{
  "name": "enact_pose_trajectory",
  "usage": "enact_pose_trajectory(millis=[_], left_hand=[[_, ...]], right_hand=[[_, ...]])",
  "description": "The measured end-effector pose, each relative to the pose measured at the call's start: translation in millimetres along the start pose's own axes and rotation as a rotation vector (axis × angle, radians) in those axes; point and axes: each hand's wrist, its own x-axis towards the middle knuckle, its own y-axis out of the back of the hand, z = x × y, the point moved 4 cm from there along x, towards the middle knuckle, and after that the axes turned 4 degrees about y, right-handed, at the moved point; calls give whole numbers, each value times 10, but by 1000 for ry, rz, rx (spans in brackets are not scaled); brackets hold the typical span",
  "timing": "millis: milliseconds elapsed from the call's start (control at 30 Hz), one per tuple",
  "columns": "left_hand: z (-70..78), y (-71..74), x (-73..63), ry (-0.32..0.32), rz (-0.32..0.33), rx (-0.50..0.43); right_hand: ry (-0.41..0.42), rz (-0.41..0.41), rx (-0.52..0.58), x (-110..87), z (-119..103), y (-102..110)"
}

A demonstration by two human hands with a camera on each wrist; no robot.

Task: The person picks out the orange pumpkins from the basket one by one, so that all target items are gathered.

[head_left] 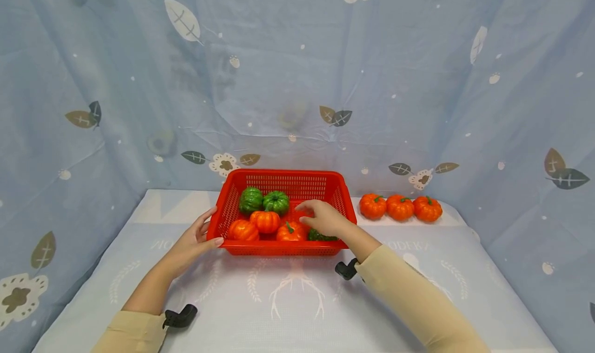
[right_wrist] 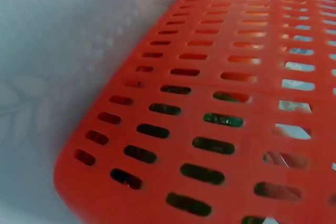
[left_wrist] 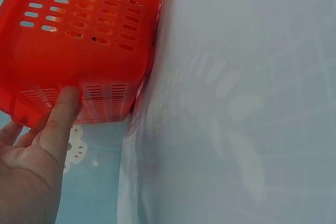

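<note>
A red plastic basket (head_left: 279, 247) with slotted walls holds several small pumpkins, green and orange. My left hand (head_left: 189, 247) grips its front left corner, the thumb by the front rim and the fingers along the left side. In the left wrist view, the left hand (left_wrist: 39, 153) touches the basket wall (left_wrist: 79, 59). My right hand (head_left: 327, 220) hovers inside the basket's right half, fingers loosely bent and nothing visible between them. Below it are an orange pumpkin (head_left: 292, 231) and a partly hidden green pumpkin (head_left: 321, 235). The right wrist view shows the slotted basket wall (right_wrist: 210, 87), without the hand.
Right of the basket, three orange pumpkins (head_left: 400, 207) stand in a row at the table's back edge. In the basket's left part lie two green pumpkins (head_left: 276, 203) and two orange ones (head_left: 244, 230). A patterned blue curtain (head_left: 279, 84) hangs behind the white-clothed table (head_left: 241, 311).
</note>
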Motion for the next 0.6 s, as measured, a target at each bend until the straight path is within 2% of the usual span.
enact_pose_trajectory(millis=[233,600], left_hand=[[-11,4,11,3,-2,-11],[-23,9,23,-8,-8,-19]], right_hand=[[2,-123,-93,139,-27,-56],[11,-241,-106,252,7,-175]])
